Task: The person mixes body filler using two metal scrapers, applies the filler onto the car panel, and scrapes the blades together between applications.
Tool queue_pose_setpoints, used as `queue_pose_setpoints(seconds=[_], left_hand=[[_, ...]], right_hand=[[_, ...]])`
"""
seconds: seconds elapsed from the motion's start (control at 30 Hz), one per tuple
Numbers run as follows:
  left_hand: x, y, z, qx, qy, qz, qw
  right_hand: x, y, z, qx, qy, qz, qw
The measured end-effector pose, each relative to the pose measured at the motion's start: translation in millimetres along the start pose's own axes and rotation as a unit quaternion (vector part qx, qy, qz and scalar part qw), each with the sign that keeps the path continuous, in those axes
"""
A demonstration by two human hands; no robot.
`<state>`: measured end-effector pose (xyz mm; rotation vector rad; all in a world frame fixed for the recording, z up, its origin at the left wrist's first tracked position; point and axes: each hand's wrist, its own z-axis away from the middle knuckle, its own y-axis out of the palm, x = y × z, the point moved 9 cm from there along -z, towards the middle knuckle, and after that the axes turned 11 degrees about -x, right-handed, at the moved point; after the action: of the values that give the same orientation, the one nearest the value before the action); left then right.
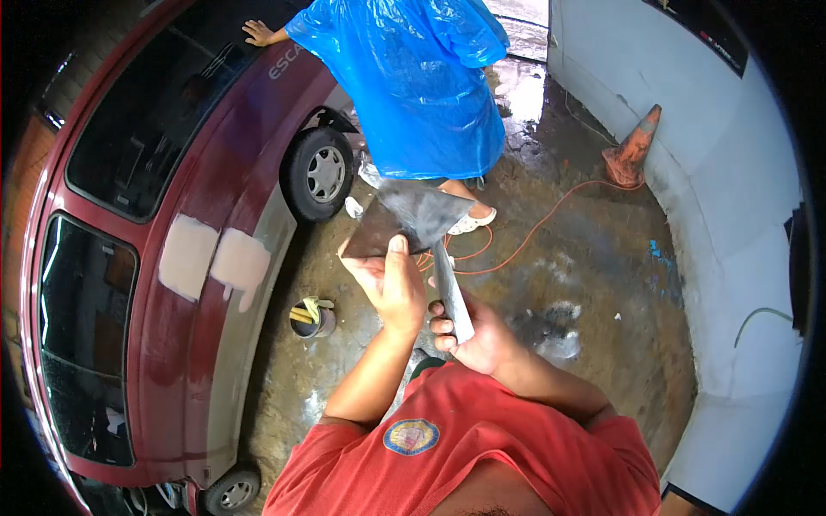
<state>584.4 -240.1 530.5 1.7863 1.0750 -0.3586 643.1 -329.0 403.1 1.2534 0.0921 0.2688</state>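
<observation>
My left hand [391,284] grips a dark, flat rectangular plate [379,225] at its lower edge, thumb on top. A grey smear covers part of the plate's surface. In my right hand [477,334] is a long, pale metal scraper [452,297], its fingers closed round the lower end. The scraper's upper end meets the right part of the plate. Left of my hands stands a maroon van [206,361] with two beige filler patches [188,256] on its side panel.
A person in a blue raincoat [422,95] stands ahead beside the van, one hand on its window. A small bucket [314,318] sits on the wet floor. An orange cable [542,225] runs to a traffic cone [635,150] by the white wall [714,215].
</observation>
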Motion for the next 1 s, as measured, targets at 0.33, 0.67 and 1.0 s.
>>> queue_pose_setpoints(seconds=[0.33,0.67,1.0], left_hand=[[10.3,-16.1,-8.7,-0.004,-0.063,-0.051,0.997],[75.7,-39.7,-26.7,-0.045,-0.379,0.159,0.91],[53.1,-16.4,-31.9,0.115,-0.301,0.235,0.917]], right_hand=[[47.8,16.0,21.1,0.045,-0.106,-0.028,0.993],[11.5,-28.0,22.5,-0.037,-0.099,0.12,0.987],[22.1,-14.7,30.7,-0.087,-0.271,0.392,0.875]])
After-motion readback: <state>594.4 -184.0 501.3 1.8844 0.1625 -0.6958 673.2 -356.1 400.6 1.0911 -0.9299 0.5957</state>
